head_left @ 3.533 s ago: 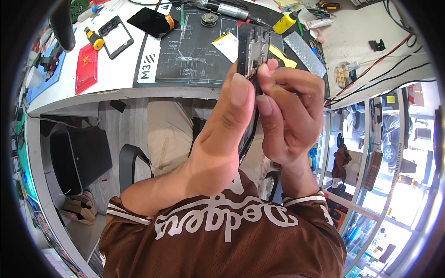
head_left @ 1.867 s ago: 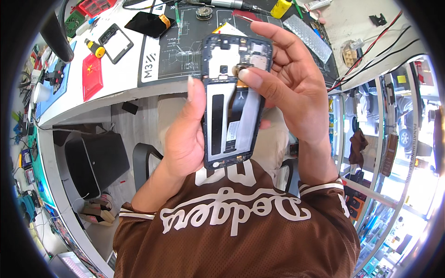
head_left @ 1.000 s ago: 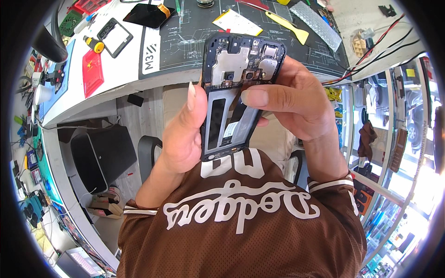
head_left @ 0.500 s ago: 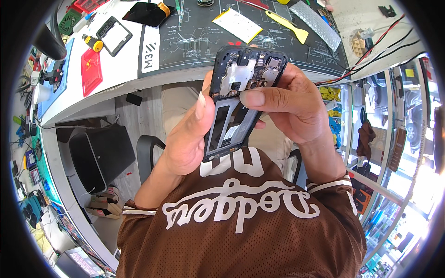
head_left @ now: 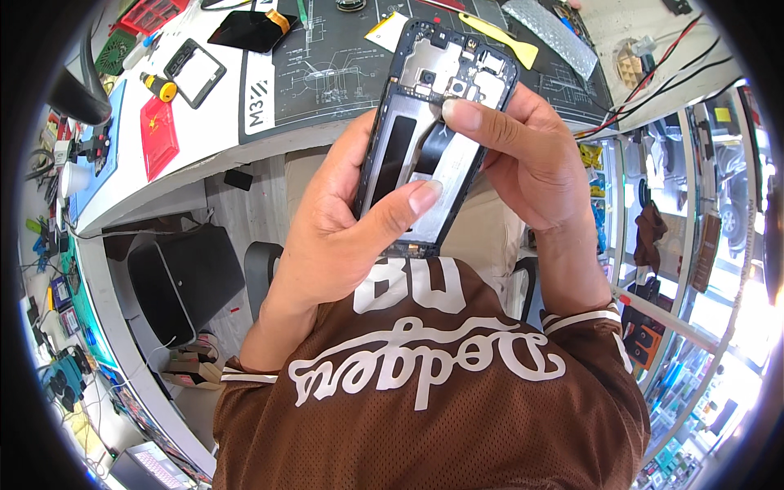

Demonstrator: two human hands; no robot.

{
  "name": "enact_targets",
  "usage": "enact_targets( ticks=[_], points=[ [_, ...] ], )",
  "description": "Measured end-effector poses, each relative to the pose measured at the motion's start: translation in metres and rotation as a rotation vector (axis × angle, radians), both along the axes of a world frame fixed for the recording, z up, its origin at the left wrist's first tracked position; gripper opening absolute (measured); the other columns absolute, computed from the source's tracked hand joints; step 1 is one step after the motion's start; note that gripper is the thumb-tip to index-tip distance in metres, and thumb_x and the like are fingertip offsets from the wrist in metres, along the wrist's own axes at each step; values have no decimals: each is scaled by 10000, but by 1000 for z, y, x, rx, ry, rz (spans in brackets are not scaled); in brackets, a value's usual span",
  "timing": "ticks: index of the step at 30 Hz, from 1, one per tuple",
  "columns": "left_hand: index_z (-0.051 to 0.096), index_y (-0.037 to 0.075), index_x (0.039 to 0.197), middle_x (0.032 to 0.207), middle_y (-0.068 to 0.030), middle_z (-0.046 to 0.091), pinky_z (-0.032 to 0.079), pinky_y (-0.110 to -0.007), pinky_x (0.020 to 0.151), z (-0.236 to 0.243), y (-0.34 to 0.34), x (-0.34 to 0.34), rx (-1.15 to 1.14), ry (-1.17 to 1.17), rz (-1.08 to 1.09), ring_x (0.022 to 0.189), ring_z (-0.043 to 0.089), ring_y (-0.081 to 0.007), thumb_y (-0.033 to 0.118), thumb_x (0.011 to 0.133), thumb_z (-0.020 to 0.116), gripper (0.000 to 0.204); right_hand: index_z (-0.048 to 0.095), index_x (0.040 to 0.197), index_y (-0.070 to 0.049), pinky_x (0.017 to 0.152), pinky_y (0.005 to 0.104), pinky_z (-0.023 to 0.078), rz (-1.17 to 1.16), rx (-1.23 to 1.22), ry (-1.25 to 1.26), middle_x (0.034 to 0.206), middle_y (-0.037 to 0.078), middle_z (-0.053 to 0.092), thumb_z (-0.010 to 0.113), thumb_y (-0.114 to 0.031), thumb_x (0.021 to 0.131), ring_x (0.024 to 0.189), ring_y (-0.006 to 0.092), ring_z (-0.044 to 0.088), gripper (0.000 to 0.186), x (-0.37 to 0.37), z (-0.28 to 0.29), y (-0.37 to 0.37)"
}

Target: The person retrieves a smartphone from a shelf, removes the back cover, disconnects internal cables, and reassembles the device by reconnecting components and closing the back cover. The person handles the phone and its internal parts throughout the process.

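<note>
A smartphone with its back off (head_left: pixel 398 155) is held in both hands above my lap, its inside facing me and its top end tilted up and away. Metal shields and camera modules surround the circuit board (head_left: pixel 445 61) at that end. Below lies a silver bay with a dark flex cable (head_left: pixel 433 153) across it. My left hand (head_left: pixel 347 212) grips the left edge, thumb resting on the bay. From the right, my right hand (head_left: pixel 535 155) clasps the other edge, its thumb tip on the cable's upper end by the board. The fingers behind the phone are hidden.
On the dark work mat (head_left: pixel 327 90) lie a white and yellow flat pack (head_left: pixel 386 31), partly covered by the phone, a yellow plastic tool (head_left: pixel 523 53) and bubble wrap (head_left: pixel 555 37). Leftward are a black phone frame (head_left: pixel 196 72), a black screen (head_left: pixel 249 30) and a red case (head_left: pixel 158 131).
The phone has moved up and turned more squarely toward me, now overlapping the flat pack. My left thumb has shifted from the phone's side onto its bay. My right thumb stays near the board's lower edge.
</note>
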State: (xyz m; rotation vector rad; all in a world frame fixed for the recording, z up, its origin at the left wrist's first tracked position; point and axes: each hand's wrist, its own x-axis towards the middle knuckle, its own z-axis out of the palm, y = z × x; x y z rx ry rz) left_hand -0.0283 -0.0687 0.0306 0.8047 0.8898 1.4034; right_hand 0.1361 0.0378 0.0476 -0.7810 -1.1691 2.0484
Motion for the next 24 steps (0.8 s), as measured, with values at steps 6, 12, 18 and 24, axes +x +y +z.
enact_targets(
  ticks=[6,12,18,24],
  points=[
    [591,-19,1322,1110,-14,683,494,-225,865,-8,0,0,-70,80,12,968,597,-39,139,1013,693,362,700,1146,-35,798,265,526,-60,102,-34,1014,29,726,778,-206,947,899,97,669,273,4,-6,-2],
    [647,-8,1249,1030,11,694,491,-206,786,-7,7,3,-99,113,68,881,586,-17,156,1010,706,297,707,1163,-25,833,273,527,-99,204,-56,1036,27,737,763,-155,954,920,88,667,252,5,-9,-8],
    [676,2,1208,967,31,683,478,-205,733,-4,13,1,-92,169,19,833,567,-18,173,1002,719,271,696,1181,-8,848,267,536,-73,228,-12,1079,53,745,745,-105,960,936,97,679,246,9,-9,-8],
    [678,0,1197,938,30,676,482,-219,713,-3,21,5,-36,150,29,817,562,-28,201,1001,716,284,687,1193,15,905,296,525,-66,158,38,1105,92,741,722,-91,964,1007,126,680,254,12,-8,-7]
  ],
)
